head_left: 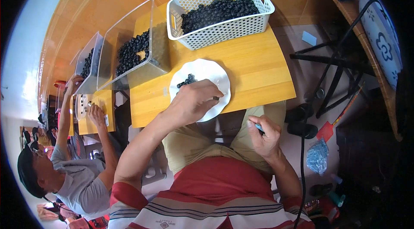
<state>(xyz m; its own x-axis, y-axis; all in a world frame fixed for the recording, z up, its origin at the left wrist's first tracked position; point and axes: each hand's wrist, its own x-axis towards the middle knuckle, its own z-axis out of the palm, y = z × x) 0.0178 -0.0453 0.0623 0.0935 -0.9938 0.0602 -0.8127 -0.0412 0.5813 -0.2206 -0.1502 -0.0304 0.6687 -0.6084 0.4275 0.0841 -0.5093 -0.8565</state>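
My left hand point(194, 99) is over a white scalloped plate point(222, 78), its fingers pinched together. A dark bit shows at the fingertips, seemingly a berry. Beside that hand, a small cluster of dark round berries point(187, 81), like blueberries, lies on the plate's left side. Closed over my right thigh, my right hand point(266, 138) grips a small, thin tool with a blue-green end point(259, 127); the rest of it is hidden by the fingers.
A white perforated basket point(224, 28) of dark berries stands at the table's far edge. Left of it is a clear plastic bin point(151, 71) with more. A co-worker point(82, 181) sits at the left, hands at another bin and plate. A black cable point(303, 164) hangs at right.
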